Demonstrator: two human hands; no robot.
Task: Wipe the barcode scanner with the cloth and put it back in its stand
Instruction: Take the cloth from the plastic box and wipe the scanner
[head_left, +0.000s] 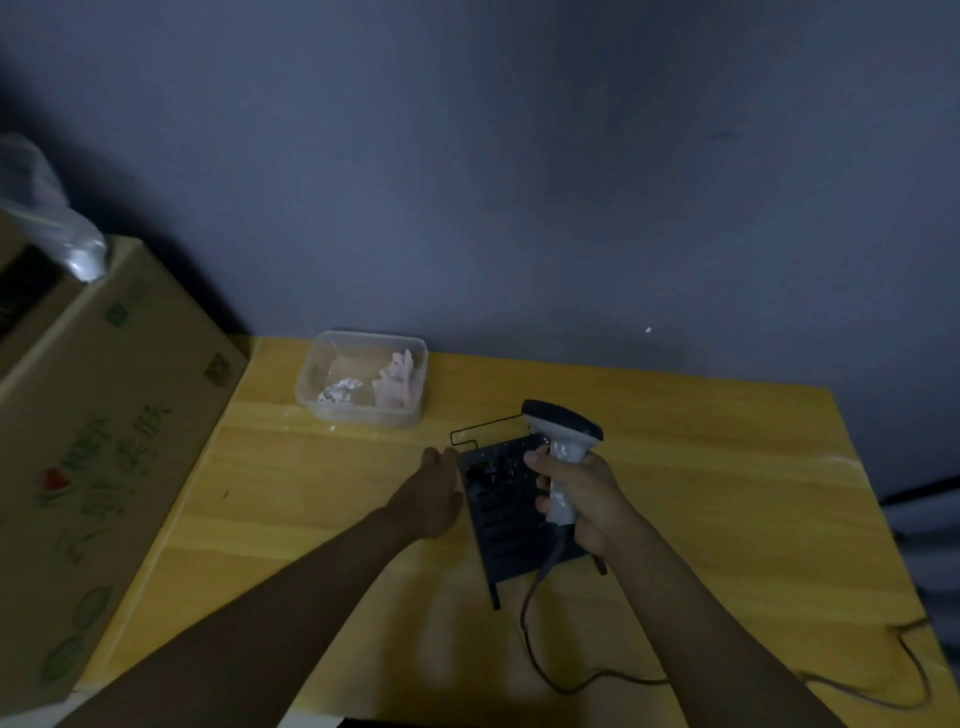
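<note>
My right hand (584, 506) grips the handle of the grey barcode scanner (563, 434), whose dark head points up and away above the black stand (511, 525). The stand lies on the yellow table (322, 499), with a thin wire loop at its far end. My left hand (434, 491) rests against the stand's left edge, fingers loosely together, holding nothing. The scanner's cable (545, 644) trails from the handle toward the table's near right. A pink cloth (397, 384) lies in a clear plastic tub (317, 384) at the far left of the table.
A large cardboard box (104, 457) stands against the table's left side, with a plastic bag (47, 208) on top. A grey wall rises behind the table. White crumpled material (340, 391) also lies in the tub. The cable loops near the table's right front edge.
</note>
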